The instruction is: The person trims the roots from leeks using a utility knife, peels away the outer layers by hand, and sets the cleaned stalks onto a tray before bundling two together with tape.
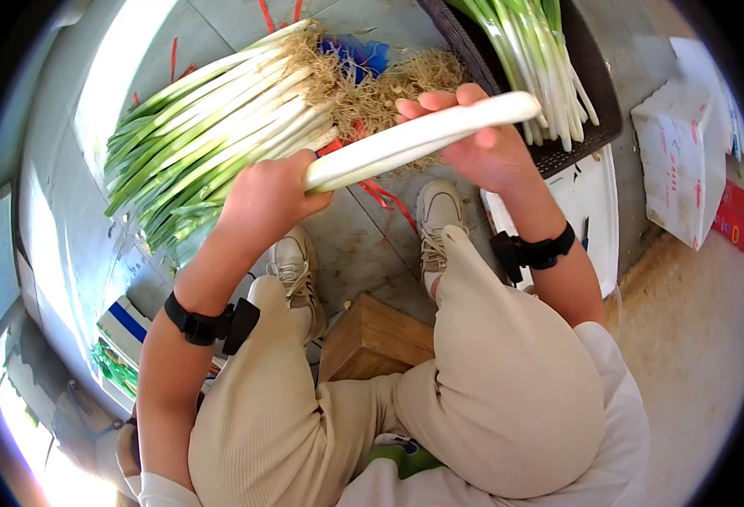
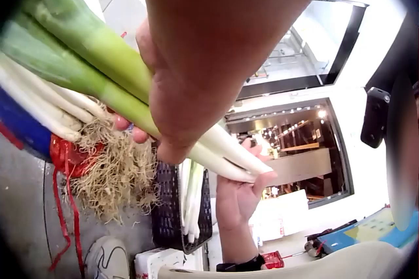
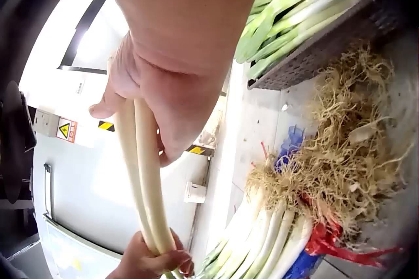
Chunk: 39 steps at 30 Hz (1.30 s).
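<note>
My left hand (image 1: 272, 196) grips two long leeks side by side, also seen in the left wrist view, where their green part (image 2: 98, 50) extends behind the fist. Across my right hand (image 1: 492, 159) lie the white ends of the leeks (image 1: 439, 127); its fingers are spread and fairly straight, with the thumb on the near side. In the right wrist view the white stalks (image 3: 147, 181) run between that palm and my left hand (image 3: 154, 256). On the floor beyond, a large pile of leeks (image 1: 228, 127) has its roots (image 1: 313, 72) toward the middle.
A dark basket (image 1: 600, 93) with trimmed-looking leeks (image 1: 541, 68) stands at the upper right, beside a white tray (image 1: 600, 203) and a white box (image 1: 680, 160). Loose roots (image 1: 414, 80) and red ties (image 1: 389, 198) lie on the tiles. A wooden block (image 1: 372, 338) sits between the legs.
</note>
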Motion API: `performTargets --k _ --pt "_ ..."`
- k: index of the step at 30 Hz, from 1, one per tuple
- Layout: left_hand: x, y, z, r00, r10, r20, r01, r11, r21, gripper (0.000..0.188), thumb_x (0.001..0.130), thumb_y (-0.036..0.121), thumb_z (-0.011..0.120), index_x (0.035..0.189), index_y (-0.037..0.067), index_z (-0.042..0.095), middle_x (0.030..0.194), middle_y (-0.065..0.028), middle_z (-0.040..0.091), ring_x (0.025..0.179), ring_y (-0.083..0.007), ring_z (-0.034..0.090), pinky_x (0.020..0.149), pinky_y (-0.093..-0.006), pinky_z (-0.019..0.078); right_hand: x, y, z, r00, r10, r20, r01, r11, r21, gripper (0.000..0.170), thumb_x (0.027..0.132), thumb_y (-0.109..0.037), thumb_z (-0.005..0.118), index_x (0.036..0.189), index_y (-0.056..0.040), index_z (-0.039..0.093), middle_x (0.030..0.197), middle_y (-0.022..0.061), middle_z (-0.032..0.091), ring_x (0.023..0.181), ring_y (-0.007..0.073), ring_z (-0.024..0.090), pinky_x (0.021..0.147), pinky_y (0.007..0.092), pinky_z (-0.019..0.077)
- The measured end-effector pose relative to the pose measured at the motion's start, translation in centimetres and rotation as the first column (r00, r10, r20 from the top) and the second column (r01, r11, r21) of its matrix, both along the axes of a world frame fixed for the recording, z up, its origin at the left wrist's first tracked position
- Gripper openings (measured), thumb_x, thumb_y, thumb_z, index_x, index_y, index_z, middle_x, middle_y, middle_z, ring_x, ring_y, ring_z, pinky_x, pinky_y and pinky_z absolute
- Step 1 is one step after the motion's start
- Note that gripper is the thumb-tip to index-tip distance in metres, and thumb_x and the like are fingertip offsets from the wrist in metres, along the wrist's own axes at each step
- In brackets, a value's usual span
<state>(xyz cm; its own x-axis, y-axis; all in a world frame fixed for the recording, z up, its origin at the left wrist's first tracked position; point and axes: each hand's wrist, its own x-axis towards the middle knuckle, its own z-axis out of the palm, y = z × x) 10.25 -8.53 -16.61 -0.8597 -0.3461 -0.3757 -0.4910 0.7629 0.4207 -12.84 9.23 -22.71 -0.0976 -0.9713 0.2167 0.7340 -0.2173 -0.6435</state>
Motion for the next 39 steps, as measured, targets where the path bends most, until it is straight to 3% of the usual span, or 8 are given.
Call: performTargets --k 3,8,11,16,28,31,36,39 --pt "-0.2 -1.0 1.0 0.995 -0.097 0.026 0.1 0.982 -0.162 0.029 0.08 0.033 0.075 0.087 0.009 0.06 0.069 -0.0124 0.066 0.067 -0.0334 0.068 0.064 -0.0443 0.0548 -1.5 1.2 2.5 0.965 -0.063 -0.256 0.129 0.96 0.25 0.128 0.072 -0.071 0.072 0.158 -0.0086 0.001 0.157 0.0225 0.03 0.144 0.0348 0.033 0.119 0.0495 0.0273" --pt "-0.5 -2.4 1.7 0.973 -0.224 0.057 0.231 0.939 -0.254 0.022 0.079 0.025 0.074 0.084 0.008 0.061 0.067 -0.0111 0.066 0.065 -0.0319 0.068 0.061 -0.0422 0.0545 -6.2 3.0 5.0 0.567 -0.237 -0.789 0.615 0.759 0.214 0.103 0.075 -0.045 0.081 0.153 -0.0026 0.027 0.153 0.0182 0.039 0.145 0.0286 0.034 0.12 0.0436 0.0236" --pt "-0.9 -2.6 1.7 0.95 -0.308 0.047 0.308 0.909 -0.281 0.015 0.077 0.019 0.073 0.08 0.008 0.063 0.066 -0.0094 0.066 0.065 -0.0303 0.068 0.06 -0.0408 0.0542 -1.4 0.6 10.2 0.085 0.052 -0.995 0.396 0.915 0.082 0.091 0.068 -0.033 0.088 0.143 -0.0024 0.046 0.146 0.0157 0.05 0.137 0.0274 0.045 0.115 0.0414 0.0337" --pt "-2.5 -2.6 2.4 0.901 -0.434 0.008 0.405 0.833 -0.377 0.02 0.072 0.021 0.077 0.079 0.009 0.063 0.068 -0.0102 0.067 0.065 -0.0294 0.067 0.059 -0.041 0.0528 3.7 -3.9 6.8 -0.051 0.324 -0.945 0.211 0.928 0.307 0.079 0.074 -0.039 0.083 0.138 -0.0049 0.052 0.123 0.0202 0.063 0.115 0.0359 0.06 0.098 0.0391 0.0468" --pt "-3.9 -3.1 3.0 0.897 -0.435 -0.083 0.365 0.832 -0.419 0.022 0.073 0.018 0.077 0.086 0.008 0.061 0.084 -0.0085 0.068 0.08 -0.0262 0.067 0.068 -0.0374 0.0529 3.4 -4.9 4.1 0.146 0.405 -0.902 0.219 0.876 0.429 0.039 0.088 -0.032 0.073 0.108 -0.0001 0.064 0.076 0.0152 0.064 0.066 0.0285 0.061 0.065 0.0371 0.0477" --pt "-3.5 -2.7 3.7 0.623 -0.591 -0.513 0.165 0.74 -0.652 0.027 0.074 0.019 0.079 0.092 0.007 0.062 0.088 -0.0085 0.064 0.082 -0.0265 0.063 0.074 -0.0362 0.0526 3.4 -4.9 3.9 0.233 0.291 -0.928 0.231 0.91 0.344 0.033 0.088 -0.028 0.073 0.105 -0.0002 0.065 0.075 0.0113 0.065 0.064 0.0214 0.061 0.064 0.0348 0.0477" --pt "0.9 -2.4 2.4 0.875 0.108 -0.472 -0.073 0.993 0.093 0.042 0.08 0.031 0.081 0.105 0.002 0.066 0.102 -0.0102 0.065 0.094 -0.025 0.064 0.085 -0.0351 0.0527 3.4 -5.1 5.3 0.524 0.413 -0.744 0.203 0.789 0.58 0.023 0.088 -0.019 0.071 0.1 0.0 0.066 0.076 0.0049 0.065 0.065 0.0116 0.06 0.061 0.0288 0.0476" --pt "0.4 -3.2 -0.6 0.832 0.497 -0.246 -0.259 0.741 0.62 0.06 0.084 0.041 0.078 0.12 -0.002 0.058 0.114 -0.0139 0.064 0.105 -0.0232 0.062 0.092 -0.0362 0.0516 4.1 -5.5 3.5 0.706 0.352 -0.614 0.114 0.8 0.589 0.019 0.089 -0.017 0.071 0.098 -0.0007 0.066 0.077 0.0031 0.066 0.064 0.009 0.061 0.059 0.0262 0.048"
